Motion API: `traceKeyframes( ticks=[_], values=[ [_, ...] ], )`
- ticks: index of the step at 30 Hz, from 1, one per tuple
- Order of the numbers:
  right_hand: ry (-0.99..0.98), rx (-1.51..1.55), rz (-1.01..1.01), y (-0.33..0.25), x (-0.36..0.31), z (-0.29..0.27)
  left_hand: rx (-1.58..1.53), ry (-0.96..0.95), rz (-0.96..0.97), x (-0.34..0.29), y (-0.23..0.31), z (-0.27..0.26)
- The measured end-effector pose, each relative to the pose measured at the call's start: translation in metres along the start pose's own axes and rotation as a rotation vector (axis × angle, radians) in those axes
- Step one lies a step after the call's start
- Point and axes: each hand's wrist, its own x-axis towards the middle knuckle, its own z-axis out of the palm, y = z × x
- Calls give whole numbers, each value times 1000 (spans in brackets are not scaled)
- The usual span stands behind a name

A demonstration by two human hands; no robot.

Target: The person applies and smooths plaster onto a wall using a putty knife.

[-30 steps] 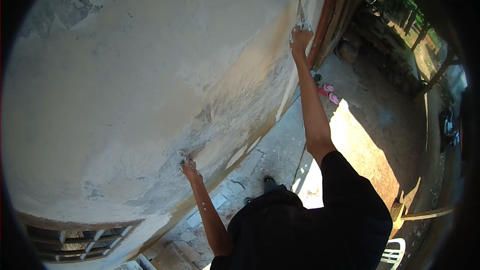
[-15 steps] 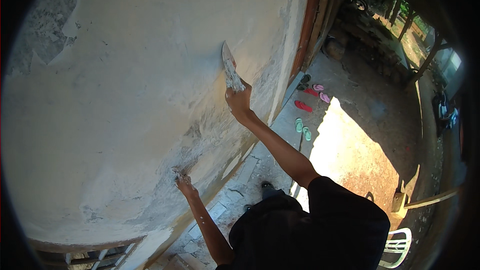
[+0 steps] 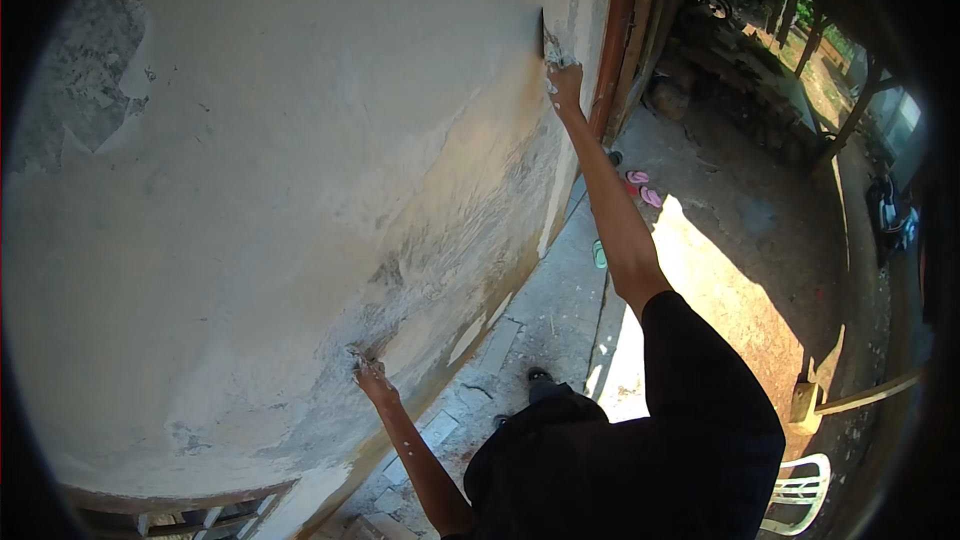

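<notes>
My right hand [image 3: 565, 85] is raised at the upper middle, close to the right end of the pale plastered wall [image 3: 280, 160]. It is closed around a putty-smeared putty knife [image 3: 551, 45], whose blade is seen nearly edge-on against the wall. Lower and to the left, my left hand [image 3: 371, 379] is closed beside a rough grey patch of the wall. White paste coats its fingers, and whatever they hold is too small and smeared to name. White specks dot my left forearm.
A wooden door frame [image 3: 622, 35] borders the wall on the right. Pink sandals [image 3: 640, 180] and a green one [image 3: 599, 254] lie on the ground. A white plastic chair [image 3: 800, 490] stands at the lower right. Below the wall is a slatted window opening [image 3: 200, 518].
My right hand has moved up and to the right along the wall with the putty knife, its arm stretching out. My left hand has stayed almost in place.
</notes>
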Motion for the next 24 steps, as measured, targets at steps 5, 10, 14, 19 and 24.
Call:
traceKeyframes(
  ticks=[5,10,14,19,24],
  values=[
    [-99,190,-46,-33,-102,14,37,-45,8,9,-11,-16],
    [-324,341,235,-78,-221,27,-30,46,0,-9,9,6],
    [-478,390,397,-86,-303,54,-50,85,21,-10,9,8],
    [-330,191,47,-105,-359,77,48,46,-22,-3,1,5],
    [-567,51,171,-118,-384,50,42,15,-20,1,-6,-8]
  ],
)
